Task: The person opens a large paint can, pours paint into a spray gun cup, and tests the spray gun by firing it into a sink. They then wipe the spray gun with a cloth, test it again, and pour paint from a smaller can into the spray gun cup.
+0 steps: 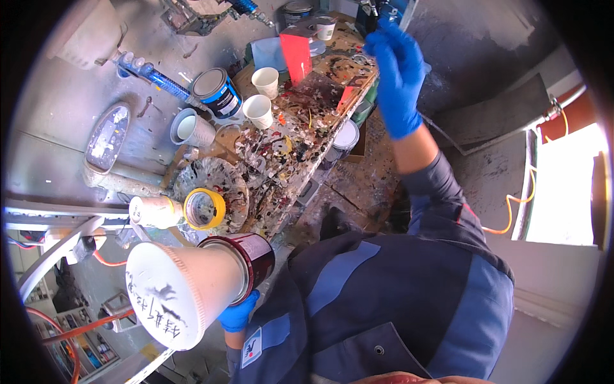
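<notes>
My right hand (401, 80), in a blue glove, reaches to the far end of the bench. Its fingers are curled together beside a dark and metal fitting (384, 11); what they grip, if anything, cannot be made out. Low on the left, my gloved left hand (236, 313) is curled against a dark red can (259, 259), partly hidden. A large white tapered cup (185, 294) with black handwriting on its flat end sits with its narrow end at the can's metal rim. Behind them a roll of yellow tape (220, 208) lies beside a white cup (153, 211).
The bench (300, 160) is crusted with paint flakes. Two paper cups (258, 110), a black-and-blue paint can (220, 96) and a red board (295, 57) stand along it. A lidded can (346, 136) sits below its edge. An orange hose (511, 205) hangs at right.
</notes>
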The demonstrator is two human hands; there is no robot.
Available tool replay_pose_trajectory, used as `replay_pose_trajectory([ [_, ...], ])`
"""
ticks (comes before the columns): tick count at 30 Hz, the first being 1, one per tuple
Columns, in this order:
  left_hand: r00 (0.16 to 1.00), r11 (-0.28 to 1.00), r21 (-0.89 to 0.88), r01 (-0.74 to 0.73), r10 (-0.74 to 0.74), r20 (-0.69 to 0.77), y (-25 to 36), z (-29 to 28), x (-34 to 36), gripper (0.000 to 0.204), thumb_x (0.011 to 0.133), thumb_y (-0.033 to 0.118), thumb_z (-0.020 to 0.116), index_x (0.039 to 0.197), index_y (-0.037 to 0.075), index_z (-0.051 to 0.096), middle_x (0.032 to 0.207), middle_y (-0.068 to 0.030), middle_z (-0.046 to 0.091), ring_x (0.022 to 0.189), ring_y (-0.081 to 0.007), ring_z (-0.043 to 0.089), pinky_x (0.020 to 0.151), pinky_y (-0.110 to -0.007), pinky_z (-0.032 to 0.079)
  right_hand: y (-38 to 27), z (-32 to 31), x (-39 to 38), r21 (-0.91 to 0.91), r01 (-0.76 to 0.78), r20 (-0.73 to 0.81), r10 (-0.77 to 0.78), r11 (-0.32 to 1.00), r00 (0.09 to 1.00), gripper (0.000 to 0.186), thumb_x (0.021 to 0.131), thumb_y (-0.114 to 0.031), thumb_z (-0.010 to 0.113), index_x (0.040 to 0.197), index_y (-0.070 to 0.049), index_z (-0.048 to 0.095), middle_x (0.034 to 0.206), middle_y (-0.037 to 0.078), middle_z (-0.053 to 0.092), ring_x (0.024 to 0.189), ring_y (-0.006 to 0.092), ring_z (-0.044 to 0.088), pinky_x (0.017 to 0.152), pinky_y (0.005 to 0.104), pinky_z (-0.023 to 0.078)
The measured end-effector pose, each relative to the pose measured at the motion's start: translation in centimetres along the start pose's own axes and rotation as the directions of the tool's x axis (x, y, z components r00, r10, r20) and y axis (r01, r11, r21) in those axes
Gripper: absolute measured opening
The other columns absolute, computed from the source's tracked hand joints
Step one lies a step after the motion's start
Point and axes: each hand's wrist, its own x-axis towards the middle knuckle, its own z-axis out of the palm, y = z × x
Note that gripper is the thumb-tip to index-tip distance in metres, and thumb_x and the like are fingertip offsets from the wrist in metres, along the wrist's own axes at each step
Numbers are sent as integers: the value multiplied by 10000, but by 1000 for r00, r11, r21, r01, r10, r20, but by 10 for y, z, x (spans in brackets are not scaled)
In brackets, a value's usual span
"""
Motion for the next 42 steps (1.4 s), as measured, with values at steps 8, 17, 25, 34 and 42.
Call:
replay_pose_trajectory([
  [8,845,792,583,-179,428,-321,-7,45,-16,465,722,45,618,1172,-62,569,1135,-207,611,1017,-354,588,930,-464,433,256,-52,139,-656,2,389,336,755,858,627,851,-332,726,1363,-51,498,1139,181,656,1033,280,646,894,364,508],
  [17,607,896,442,-25,365,-706,21,139,-12,446,846,128,576,1246,-63,531,1222,-192,575,1073,-291,554,974,-442,397,412,40,210,-741,3,493,542,671,680,1292,602,-683,783,1496,40,195,1370,297,483,1257,410,506,1046,441,417],
  [25,528,924,373,83,277,-803,47,170,-15,512,859,228,599,1275,-59,518,1254,-190,562,1100,-287,541,991,-440,383,434,95,223,-833,200,505,560,517,656,1399,536,-727,786,1502,46,132,1400,320,433,1266,418,494,1052,451,415],
  [34,481,919,363,156,250,-840,48,177,-15,599,873,341,625,1308,-54,503,1288,-187,546,1131,-282,527,1010,-438,368,359,58,209,-401,310,592,-15,862,806,1272,613,-443,898,1512,11,122,1331,268,505,1226,361,537,1019,421,460],
  [42,541,969,246,6,203,-816,37,159,-21,596,835,267,670,1311,-48,497,1267,-177,556,1095,-267,529,989,-434,384,291,-11,165,-322,280,580,-45,904,814,1245,611,-288,928,1526,-29,125,1392,215,463,1258,306,509,1044,398,445],
])
